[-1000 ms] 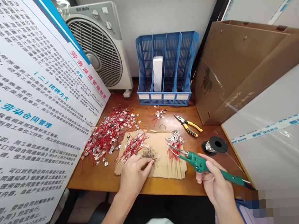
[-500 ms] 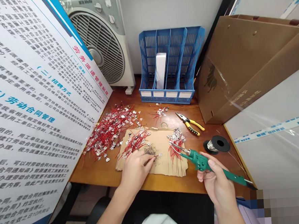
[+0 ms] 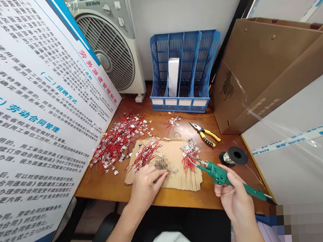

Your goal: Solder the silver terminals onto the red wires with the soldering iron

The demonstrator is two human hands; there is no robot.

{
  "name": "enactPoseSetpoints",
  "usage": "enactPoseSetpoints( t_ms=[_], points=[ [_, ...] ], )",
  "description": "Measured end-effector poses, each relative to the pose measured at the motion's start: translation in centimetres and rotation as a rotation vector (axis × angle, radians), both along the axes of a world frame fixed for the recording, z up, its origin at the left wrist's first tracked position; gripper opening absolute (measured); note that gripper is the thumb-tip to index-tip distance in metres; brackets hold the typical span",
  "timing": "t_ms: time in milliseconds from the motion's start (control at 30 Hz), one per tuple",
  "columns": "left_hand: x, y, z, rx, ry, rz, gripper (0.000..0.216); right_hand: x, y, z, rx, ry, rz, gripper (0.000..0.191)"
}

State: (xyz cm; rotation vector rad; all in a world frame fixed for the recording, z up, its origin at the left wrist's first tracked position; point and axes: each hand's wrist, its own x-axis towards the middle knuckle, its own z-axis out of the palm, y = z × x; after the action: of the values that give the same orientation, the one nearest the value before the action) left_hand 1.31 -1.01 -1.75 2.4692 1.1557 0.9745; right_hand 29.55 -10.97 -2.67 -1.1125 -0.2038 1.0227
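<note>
Between thumb and forefinger, my left hand [image 3: 147,182] pinches a red wire with a small silvery metal tab [image 3: 175,170] at its end, over the dark-speckled middle of a cardboard sheet [image 3: 179,184]. My right hand [image 3: 234,189] grips a green soldering iron [image 3: 219,174], the kind with a built-in solder feed. Its tip points left, in front of a bunch of red wires with metal tabs [image 3: 190,159] on the cardboard's right side. Another bunch of tabbed wires [image 3: 145,155] lies just beyond my left hand.
A large heap of red tabbed wires [image 3: 121,138] covers the table's left, with a small cluster [image 3: 174,120] at the back. Yellow-handled pliers [image 3: 206,133] and a solder spool [image 3: 236,156] lie right. Behind stand a blue file rack [image 3: 181,105], a fan [image 3: 135,57] and a brown box [image 3: 246,75].
The metal tab in my left fingers has shifted slightly right and toward me. The soldering iron in my right hand has moved a little to the right.
</note>
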Motion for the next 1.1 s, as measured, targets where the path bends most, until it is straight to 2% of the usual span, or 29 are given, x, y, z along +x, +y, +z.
enactPoseSetpoints(
  t_ms=[133, 300, 400, 533, 600, 667, 800, 933, 1100],
  points=[
    [0.2, -0.3, 0.3, -0.02, -0.042, 0.037, 0.02, 0.9, 0.1, -0.3, 0.006, 0.055, 0.005, 0.049],
    [1.5, -0.1, 1.2, -0.103, -0.092, 0.117, 0.014, 1.0, 0.3, 1.0, 0.047, 0.166, -0.06, 0.059],
    [3.3, 0.9, 2.0, -0.151, -0.116, 0.166, 0.012, 0.7, 0.3, 1.7, 0.087, 0.216, -0.059, 0.056],
    [7.2, 3.0, 3.2, -0.207, -0.167, 0.25, 0.013, 0.8, 0.2, 1.7, 0.107, 0.23, -0.049, 0.053],
    [9.0, 3.6, 3.4, -0.285, -0.167, 0.24, 0.009, 1.0, 0.2, 1.5, 0.11, 0.214, -0.039, 0.052],
    [10.0, 3.5, 3.4, -0.346, -0.123, 0.173, 0.005, 1.1, 0.3, 1.4, 0.115, 0.194, -0.014, 0.052],
    [8.9, 1.3, 2.9, -0.269, -0.13, 0.119, 0.011, 0.6, 0.6, 1.4, 0.115, 0.179, -0.027, 0.052],
    [6.0, -1.2, 1.8, -0.273, -0.14, 0.028, 0.038, 0.1, 1.4, 1.6, 0.063, 0.131, -0.057, 0.045],
    [4.7, -2.1, 0.3, -0.229, -0.089, -0.046, 0.043, -0.5, 3.3, 1.5, 0.024, 0.079, -0.132, 0.045]
  ],
)
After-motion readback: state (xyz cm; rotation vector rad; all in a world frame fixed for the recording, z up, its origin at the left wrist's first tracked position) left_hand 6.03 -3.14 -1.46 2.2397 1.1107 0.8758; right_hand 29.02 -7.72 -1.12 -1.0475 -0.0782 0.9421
